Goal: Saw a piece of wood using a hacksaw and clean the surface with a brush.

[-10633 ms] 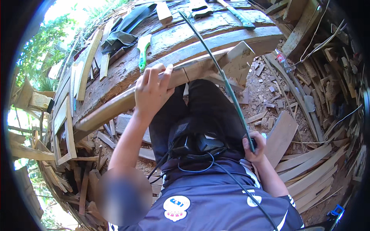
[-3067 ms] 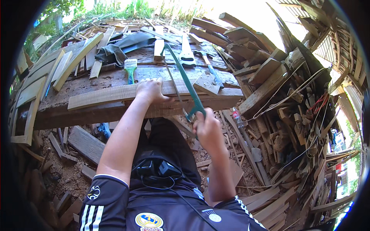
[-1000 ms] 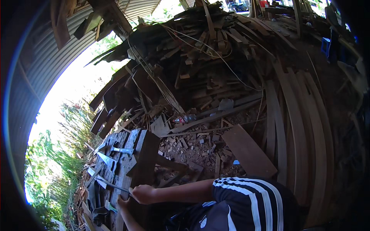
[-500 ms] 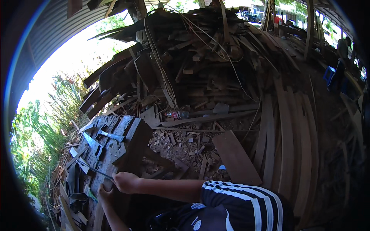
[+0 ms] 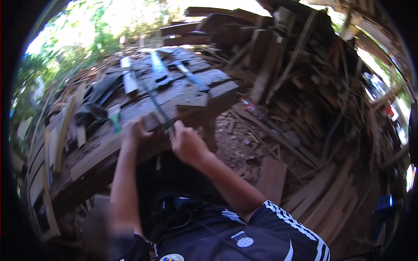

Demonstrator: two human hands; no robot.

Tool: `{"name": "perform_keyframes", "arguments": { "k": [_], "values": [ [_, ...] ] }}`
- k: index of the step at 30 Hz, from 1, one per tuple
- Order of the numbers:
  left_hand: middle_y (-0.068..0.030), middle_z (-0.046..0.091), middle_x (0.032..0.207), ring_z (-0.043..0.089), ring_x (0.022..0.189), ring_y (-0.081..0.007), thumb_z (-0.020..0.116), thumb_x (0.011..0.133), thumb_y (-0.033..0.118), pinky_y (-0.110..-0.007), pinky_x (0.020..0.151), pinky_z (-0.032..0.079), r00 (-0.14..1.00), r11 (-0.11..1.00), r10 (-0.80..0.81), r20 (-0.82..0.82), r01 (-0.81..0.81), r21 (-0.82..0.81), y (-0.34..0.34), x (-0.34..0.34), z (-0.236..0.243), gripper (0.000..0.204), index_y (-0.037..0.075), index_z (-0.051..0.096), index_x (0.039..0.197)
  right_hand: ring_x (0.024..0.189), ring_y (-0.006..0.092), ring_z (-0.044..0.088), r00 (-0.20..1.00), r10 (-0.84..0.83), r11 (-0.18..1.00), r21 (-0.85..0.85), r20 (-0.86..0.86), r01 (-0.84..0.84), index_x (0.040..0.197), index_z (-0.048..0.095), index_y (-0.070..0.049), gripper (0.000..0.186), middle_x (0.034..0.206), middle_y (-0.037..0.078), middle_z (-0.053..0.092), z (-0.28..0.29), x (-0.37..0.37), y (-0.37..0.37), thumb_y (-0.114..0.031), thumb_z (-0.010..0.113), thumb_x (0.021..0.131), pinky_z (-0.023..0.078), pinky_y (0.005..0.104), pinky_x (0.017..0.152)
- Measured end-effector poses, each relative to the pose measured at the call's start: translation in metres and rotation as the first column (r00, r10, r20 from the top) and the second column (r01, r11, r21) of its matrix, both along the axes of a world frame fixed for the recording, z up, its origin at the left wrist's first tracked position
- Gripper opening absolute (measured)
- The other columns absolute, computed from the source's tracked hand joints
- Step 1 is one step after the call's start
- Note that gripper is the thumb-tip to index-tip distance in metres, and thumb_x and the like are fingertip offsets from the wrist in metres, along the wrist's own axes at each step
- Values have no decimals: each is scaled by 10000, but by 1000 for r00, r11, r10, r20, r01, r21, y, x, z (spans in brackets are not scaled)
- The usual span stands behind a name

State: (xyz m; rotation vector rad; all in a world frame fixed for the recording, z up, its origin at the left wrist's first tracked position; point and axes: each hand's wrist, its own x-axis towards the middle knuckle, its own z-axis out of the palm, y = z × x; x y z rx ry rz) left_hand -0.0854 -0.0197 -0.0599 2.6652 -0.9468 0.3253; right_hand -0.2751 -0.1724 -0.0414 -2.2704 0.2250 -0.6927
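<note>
My right hand is closed round the near end of a long thin dark blade-like tool, seen almost edge-on; its kind is unclear. The tool slants away across the workbench. Just left of it, my left hand grips a long wooden board along the bench's near edge. Beyond my hands lie a handsaw and a hammer. A small wood block rests near the bench's right end.
Dark cloth or rubber and several wood strips lie on the bench's left part. Wood chips litter the ground to the right. Long planks and a big lumber pile stand beyond.
My view has swung left, so the bench appears more central. Both hands remain on the tool and the board; the picture is partly blurred by the turn.
</note>
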Motion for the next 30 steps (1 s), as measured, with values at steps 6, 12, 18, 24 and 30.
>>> {"name": "perform_keyframes", "arguments": {
  "k": [6, 12, 18, 24, 30],
  "values": [
    [-164, 717, 1187, 663, 1170, -336, 765, 690, 636, -452, 992, 522, 998, 996, 62, 31, -63, 65, 17, -12, 2, 740, 79, 676, 1169, 624, 368, 694, 985, 162, 942, 306, -62, -136, 974, 540, 20, 249, 658, 187, 657, 15, -13, 10, -204, 502, 1076, 522, 467, 571],
    [-155, 708, 1209, 654, 1180, -338, 767, 730, 663, -448, 1018, 509, 993, 991, 92, -68, -84, 104, 8, -19, 24, 733, 83, 674, 1169, 550, 246, 656, 974, 114, 977, 200, -195, -74, 968, 567, 0, 166, 608, 107, 608, 42, -136, 23, -125, 510, 1061, 503, 391, 554],
    [-147, 703, 1231, 660, 1191, -326, 736, 691, 795, -451, 1034, 501, 990, 989, 141, -23, -140, 54, 4, -27, 5, 891, 62, 659, 1191, 783, 517, 661, 981, 99, 995, 24, -166, -97, 1010, 558, 26, 261, 775, 292, 670, 14, -1, 7, -225, 513, 1068, 492, 575, 673],
    [-150, 708, 1212, 670, 1172, -328, 751, 715, 742, -446, 1029, 510, 982, 982, 174, -78, -168, 80, 7, -31, 17, 818, 71, 665, 1175, 642, 389, 689, 972, 136, 990, 48, -190, -129, 997, 586, 19, 268, 704, 214, 665, 32, -37, 8, -223, 505, 1080, 510, 459, 575],
    [-160, 736, 1198, 714, 1120, -313, 780, 772, 557, -420, 985, 563, 981, 983, 178, -73, -174, 54, 16, -25, 16, 646, 45, 725, 1162, 514, 107, 582, 967, 107, 976, 208, -232, -58, 956, 597, -4, 307, 609, 35, 582, 69, -146, 15, -245, 478, 1103, 462, 277, 502]
  ]
}}
